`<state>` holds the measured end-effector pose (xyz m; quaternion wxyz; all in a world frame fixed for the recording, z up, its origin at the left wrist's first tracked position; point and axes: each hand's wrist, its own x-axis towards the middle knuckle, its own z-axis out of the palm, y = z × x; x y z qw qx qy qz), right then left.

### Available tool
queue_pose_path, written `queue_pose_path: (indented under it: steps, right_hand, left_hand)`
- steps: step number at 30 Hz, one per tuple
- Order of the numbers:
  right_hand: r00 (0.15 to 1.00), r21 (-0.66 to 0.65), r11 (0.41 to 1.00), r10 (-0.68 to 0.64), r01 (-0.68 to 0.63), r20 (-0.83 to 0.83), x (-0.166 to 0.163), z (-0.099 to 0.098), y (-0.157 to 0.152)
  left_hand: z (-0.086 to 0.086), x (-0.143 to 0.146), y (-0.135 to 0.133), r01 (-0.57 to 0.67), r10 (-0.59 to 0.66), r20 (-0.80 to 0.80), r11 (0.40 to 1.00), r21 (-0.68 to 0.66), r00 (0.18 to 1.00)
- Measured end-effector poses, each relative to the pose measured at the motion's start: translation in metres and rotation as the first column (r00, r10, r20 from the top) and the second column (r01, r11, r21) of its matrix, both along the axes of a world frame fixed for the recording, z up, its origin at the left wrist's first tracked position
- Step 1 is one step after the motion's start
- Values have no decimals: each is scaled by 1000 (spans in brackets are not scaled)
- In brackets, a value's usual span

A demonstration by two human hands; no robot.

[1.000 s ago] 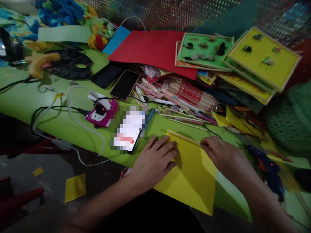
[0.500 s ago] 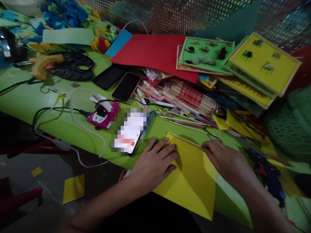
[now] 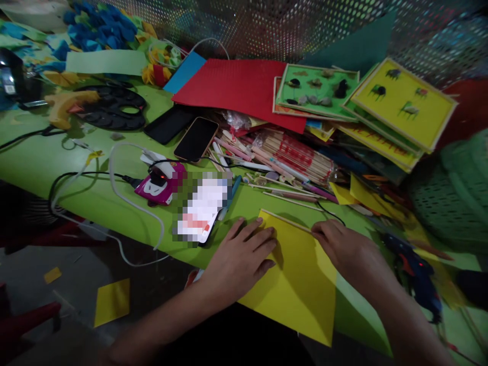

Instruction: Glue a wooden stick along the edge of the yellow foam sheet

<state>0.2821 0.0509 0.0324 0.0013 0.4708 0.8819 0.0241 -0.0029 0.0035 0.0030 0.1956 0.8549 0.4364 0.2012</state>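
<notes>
A yellow sheet of paper [image 3: 301,284] lies at the table's front edge, its near corner reaching past it. Along its far edge runs a thin wooden stick [image 3: 284,219]. My left hand [image 3: 238,259] rests flat on the sheet's left side, fingers spread. At the stick's right end, my right hand [image 3: 345,249] pinches it between thumb and fingers against the paper's edge. Just beyond my left hand lies a phone with a lit, blurred screen [image 3: 202,211]. To the right of my right hand is a dark blue glue gun [image 3: 415,274] with a small red light.
Behind the sheet lie loose sticks and pens, a bag of wooden sticks [image 3: 293,152] and a dark phone [image 3: 197,139]. Framed pictures [image 3: 406,104] are stacked at the back right, beside a green basket [image 3: 450,193]. A purple power strip [image 3: 162,185] with cables is at left.
The whole view has shifted slightly. Both hands keep their places on the yellow sheet and the stick.
</notes>
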Motion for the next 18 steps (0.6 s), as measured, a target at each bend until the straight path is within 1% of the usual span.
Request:
queue_pose_path:
  steps: [5,10,14,18]
  right_hand:
    - [1000,17,1000,-17,17,16,-4,1,-1]
    - [999,13,999,-52,52,2,-11,8,-1]
    - [996,14,997,-82,82,18,-15,12,0]
    - [995,28,995,-100,100,-4,-16,12,0]
  left_hand:
    - [-2,0,0,-3,3,6,1000,20,1000]
    - [-4,1,3,-31,30,18,999,38,999]
    - [1,2,6,-40,40,-13,998,40,999]
    - [8,2,10,-59,61,-52,997,50,997]
